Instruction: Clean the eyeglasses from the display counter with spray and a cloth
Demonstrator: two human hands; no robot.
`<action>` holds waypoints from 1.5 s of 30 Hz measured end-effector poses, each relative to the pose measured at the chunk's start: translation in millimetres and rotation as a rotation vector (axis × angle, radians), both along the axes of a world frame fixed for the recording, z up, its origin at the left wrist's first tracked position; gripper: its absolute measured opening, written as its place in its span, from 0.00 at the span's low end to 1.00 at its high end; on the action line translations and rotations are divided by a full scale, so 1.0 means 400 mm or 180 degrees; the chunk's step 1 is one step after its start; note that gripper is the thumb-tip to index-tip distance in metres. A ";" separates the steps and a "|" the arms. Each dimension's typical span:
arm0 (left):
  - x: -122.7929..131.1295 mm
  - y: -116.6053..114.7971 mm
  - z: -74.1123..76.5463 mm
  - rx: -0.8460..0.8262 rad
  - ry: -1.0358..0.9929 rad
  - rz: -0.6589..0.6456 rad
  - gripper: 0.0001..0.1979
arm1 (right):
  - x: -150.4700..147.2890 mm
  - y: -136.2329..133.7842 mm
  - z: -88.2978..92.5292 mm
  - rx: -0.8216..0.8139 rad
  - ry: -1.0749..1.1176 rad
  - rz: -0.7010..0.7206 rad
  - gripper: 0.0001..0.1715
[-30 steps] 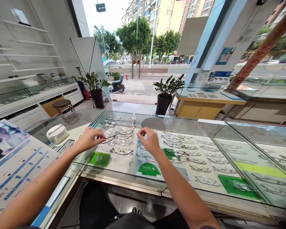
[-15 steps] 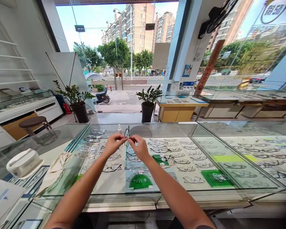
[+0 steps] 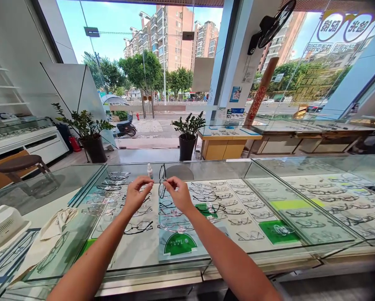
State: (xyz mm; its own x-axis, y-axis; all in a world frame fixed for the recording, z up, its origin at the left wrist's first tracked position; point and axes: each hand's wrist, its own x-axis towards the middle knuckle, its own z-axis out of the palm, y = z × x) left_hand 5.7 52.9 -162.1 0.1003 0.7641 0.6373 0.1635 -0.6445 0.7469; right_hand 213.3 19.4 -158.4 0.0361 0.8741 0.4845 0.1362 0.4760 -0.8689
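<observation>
Both my hands are raised over a glass display counter point(image 3: 225, 169). Between them is a pair of thin dark-framed glasses point(image 3: 161, 180), turned on end so the lenses stack vertically. My left hand point(image 3: 138, 195) pinches one temple of the glasses with thumb and forefinger. My right hand point(image 3: 180, 195) pinches the other side of the frame. Rows of eyeglass frames point(image 3: 212, 200) lie under the glass below my hands.
A small dropper bottle point(image 3: 150, 171) stands on the glass just behind my hands. A beige cloth point(image 3: 57, 219) and a white machine point(image 3: 1, 228) sit at the left. Green brand cards point(image 3: 178, 244) lie inside the case. Potted plants point(image 3: 187, 136) and more counters stand beyond.
My hands rose from the counter top and came together, lifting the dark-framed glasses between them. The view tilted up and shifted so the left-hand poster dropped out of sight.
</observation>
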 end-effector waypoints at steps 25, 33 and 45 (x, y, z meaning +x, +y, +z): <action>0.049 -0.022 -0.001 -0.0936 -0.0562 -0.0847 0.22 | -0.012 -0.016 0.017 -0.0239 0.0179 0.0431 0.29; 0.052 -0.018 -0.005 -0.0785 -0.0535 -0.0786 0.22 | 0.006 -0.008 0.010 -0.0060 -0.0053 0.0008 0.24; 0.039 -0.009 -0.024 -0.0873 -0.0018 -0.0577 0.22 | 0.026 -0.001 -0.007 0.1159 -0.0749 -0.1541 0.28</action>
